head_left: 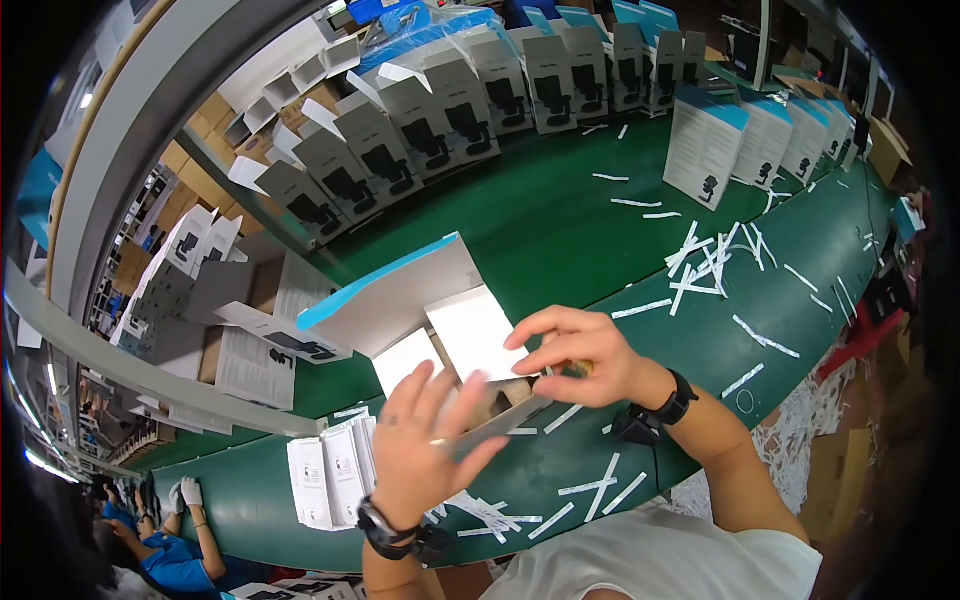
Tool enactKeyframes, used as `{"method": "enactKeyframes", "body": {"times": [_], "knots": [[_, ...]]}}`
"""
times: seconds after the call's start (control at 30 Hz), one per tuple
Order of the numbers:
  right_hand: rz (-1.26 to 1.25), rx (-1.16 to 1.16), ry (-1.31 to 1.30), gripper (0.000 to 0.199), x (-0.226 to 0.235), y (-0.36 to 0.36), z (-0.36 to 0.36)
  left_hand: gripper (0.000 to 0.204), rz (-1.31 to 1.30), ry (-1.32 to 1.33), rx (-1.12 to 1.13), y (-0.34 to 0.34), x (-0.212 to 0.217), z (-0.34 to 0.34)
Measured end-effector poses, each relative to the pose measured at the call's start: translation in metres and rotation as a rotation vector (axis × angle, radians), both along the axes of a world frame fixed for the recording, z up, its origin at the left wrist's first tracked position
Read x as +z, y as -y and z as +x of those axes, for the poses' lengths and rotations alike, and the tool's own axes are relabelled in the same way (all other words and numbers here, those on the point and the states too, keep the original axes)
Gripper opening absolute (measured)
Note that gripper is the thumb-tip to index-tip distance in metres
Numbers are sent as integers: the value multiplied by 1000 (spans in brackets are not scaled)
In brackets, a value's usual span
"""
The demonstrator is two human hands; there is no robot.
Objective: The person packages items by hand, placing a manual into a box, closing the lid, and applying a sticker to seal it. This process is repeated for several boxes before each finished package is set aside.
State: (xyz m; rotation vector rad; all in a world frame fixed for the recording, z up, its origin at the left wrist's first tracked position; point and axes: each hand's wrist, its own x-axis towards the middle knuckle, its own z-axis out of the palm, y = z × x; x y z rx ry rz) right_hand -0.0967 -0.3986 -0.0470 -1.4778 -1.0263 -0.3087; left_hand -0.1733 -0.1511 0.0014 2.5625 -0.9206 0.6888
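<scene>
An open carton (381,295) with a blue-edged lid stands tilted on the green bench in front of me. White panels (478,330) lie in its mouth, and a brown insert shows in the gap beside them. My left hand (430,430) is over the near left side of the carton, fingers spread and slightly blurred, holding nothing visible. At the right side, my right hand (585,358) has its index finger reaching onto the white panel and its thumb near the carton's corner. Its fingers are bent but apart, and part of the palm side is hidden.
A stack of white booklets (330,470) lies left of the carton. Paper strips (700,262) litter the bench. Open boxes (430,115) line the back, and blue-topped boxes (708,145) stand at the right. More cartons (255,365) crowd the left post. A gloved co-worker (165,545) sits far left.
</scene>
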Motion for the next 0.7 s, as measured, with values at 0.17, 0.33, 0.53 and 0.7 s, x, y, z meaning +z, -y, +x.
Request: {"method": "enactKeyframes", "body": {"times": [0.17,0.33,0.53,0.7], "knots": [[-90,45,154,14,13,-4,10,63,82,-60,148,8,2,-6],[88,-98,-263,26,40,-8,25,57,206,39,78,10,-2,-7],[-82,84,-534,27,89,-18,31,49,32,-117,-99,-21,1,9],[-310,-82,-184,33,60,-10,-17,37,-570,-120,-74,-39,-64,-9]]}}
